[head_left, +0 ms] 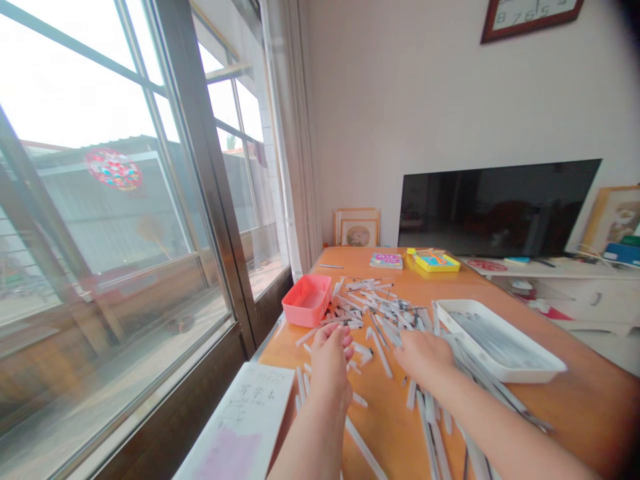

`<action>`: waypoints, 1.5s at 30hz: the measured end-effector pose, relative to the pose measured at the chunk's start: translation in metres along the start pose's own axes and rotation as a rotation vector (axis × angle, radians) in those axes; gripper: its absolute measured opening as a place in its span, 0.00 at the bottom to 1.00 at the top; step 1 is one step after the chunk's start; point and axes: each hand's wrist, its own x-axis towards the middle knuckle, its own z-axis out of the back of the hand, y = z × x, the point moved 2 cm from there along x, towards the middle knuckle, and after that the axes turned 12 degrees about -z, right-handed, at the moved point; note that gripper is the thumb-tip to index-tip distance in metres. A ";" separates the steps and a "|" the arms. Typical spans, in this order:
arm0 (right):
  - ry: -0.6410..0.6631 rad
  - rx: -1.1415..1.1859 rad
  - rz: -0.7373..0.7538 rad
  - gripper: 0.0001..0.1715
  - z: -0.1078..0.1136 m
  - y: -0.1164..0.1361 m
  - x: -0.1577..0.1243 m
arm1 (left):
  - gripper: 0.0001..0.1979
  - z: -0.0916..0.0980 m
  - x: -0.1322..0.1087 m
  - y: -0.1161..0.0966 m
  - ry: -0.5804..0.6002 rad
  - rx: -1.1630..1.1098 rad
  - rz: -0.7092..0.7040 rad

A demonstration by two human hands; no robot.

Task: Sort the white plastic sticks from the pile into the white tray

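Many loose pen parts (pixel 381 357), clear or white tubes and caps, some with dark tips, lie scattered over the wooden table. Over the near left part of the scatter is my left hand (pixel 331 348), its fingers curled together; anything inside them is too small to make out. My right hand (pixel 424 353) reaches down into the pile, its fingertips at the tubes and mostly hidden by the hand itself. A pink plastic basket (pixel 307 301) stands just beyond my left hand. To the right of my right hand, a white tray (pixel 543 373) holds several thin grey-looking sticks.
A writing booklet (pixel 245 417) lies at the near left edge by the window. Toward the far edge are a colourful small book (pixel 386 261) and a yellow box (pixel 434 261). Beyond stand a television (pixel 500 210) and a white cabinet (pixel 580 293).
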 end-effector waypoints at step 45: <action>0.561 1.487 0.083 0.14 0.012 -0.011 -0.016 | 0.11 -0.007 -0.013 0.006 0.329 0.081 0.074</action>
